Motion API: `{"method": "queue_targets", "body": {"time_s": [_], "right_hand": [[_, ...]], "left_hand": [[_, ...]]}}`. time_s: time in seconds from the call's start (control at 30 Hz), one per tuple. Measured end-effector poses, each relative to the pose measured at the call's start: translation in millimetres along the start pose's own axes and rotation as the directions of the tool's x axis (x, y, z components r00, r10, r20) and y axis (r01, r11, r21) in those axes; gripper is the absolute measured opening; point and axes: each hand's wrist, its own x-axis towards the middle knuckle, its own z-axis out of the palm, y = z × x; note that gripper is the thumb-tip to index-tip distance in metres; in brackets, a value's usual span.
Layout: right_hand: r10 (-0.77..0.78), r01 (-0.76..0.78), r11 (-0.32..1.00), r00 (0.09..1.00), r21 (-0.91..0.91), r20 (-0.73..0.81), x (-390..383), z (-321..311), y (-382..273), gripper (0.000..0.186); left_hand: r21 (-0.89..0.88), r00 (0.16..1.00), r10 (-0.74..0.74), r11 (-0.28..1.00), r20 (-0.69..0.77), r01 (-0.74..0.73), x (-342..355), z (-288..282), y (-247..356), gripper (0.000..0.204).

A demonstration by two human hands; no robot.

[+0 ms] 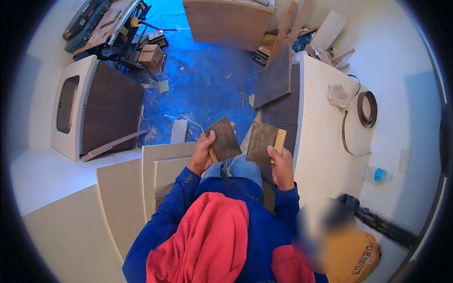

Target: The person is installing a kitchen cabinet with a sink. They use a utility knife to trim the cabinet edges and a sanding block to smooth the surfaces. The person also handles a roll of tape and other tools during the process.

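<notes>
My left hand (202, 154) is closed round the wooden edge of a wide putty knife (224, 139), its square dark blade stained and tilted. A finger shows behind the blade's upper corner. Facing it, a second wide putty knife (259, 143) is in my right hand (283, 169), the thumb pressed on its pale wooden strip. A narrow gap parts the two blades, and both are held up over my lap. Whether any paste is on the blades I cannot tell.
White-topped cabinet (325, 137) at right bears a dark edging roll (367, 109), a crumpled clear bag (338, 95) and, farther down, a plastic bottle (379, 175). Pale panels (120, 203) lean at left beside a sink cabinet (113, 101). Blue sheeting (203, 75) covers the floor.
</notes>
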Motion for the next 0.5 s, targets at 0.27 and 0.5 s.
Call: {"method": "queue_targets", "body": {"time_s": [0.27,0.5], "right_hand": [[-0.372,0.588,0.618,0.804,-0.522,0.464,51,31,-18,0.044],[-0.527,0.564,0.541,0.806,-0.624,0.271,126,42,-29,0.04]], "left_hand": [[0.066,0.989,0.147,0.987,-0.024,-0.145,70,22,-17,0.061],[0.307,0.945,0.29,0.922,-0.148,-0.235,135,53,-46,0.073]]}}
